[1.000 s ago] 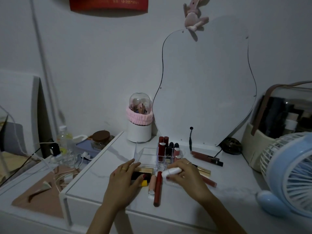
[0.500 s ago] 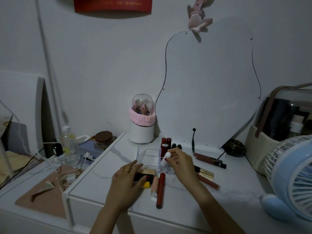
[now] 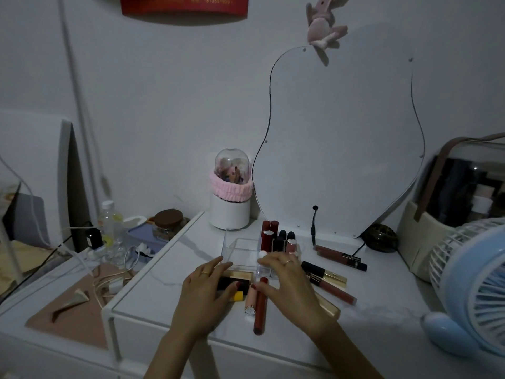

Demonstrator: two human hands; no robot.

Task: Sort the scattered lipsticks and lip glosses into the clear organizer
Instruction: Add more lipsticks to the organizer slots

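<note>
While the left hand (image 3: 203, 289) lies flat with straight fingers on a black-and-gold lipstick (image 3: 235, 283) near the tabletop's front edge, grip released, pressing not grasping, the right hand (image 3: 284, 280) hangs just beside it with fingers loosely spread, grasping nothing; its fingertips (image 3: 263, 260) touch or nearly touch a white-capped tube (image 3: 263, 254) standing in the clear organizer (image 3: 240, 248), contact unclear. Rings on both hands, red nails.

Organizer sits mid-tabletop, toward the back; left compartment bare, right compartments hold upright dark red and black lipsticks (image 3: 276, 236). Between the hands: a yellow-tipped item (image 3: 237, 296), a pale pink gloss tube (image 3: 250, 300) and a long dark red gloss tube (image 3: 260, 307), lying side by side, pointing at the front edge. Right of the right hand: a black-and-gold tube (image 3: 323, 273), a brown-red gloss (image 3: 337, 291), a gold case (image 3: 328, 306). Further back right, two brown glosses (image 3: 338, 255) near the mirror's foot.

Writing: red banner (image 3: 184, 5) at top of the wall, digits partly readable "1813587", rest blurred. No readable brand on the tubes.

White marble-look tabletop (image 3: 175, 269). At the back edge a white canister with pink band and clear dome (image 3: 231, 192), a wavy frameless mirror (image 3: 341, 138) with a pink plush toy (image 3: 323, 26) on top. Right edge: blue fan (image 3: 475, 283), domed cosmetic case (image 3: 459, 192). Lower shelf left: bottle (image 3: 108, 228), jar (image 3: 168, 224), cables. Dim room, white wall.
</note>
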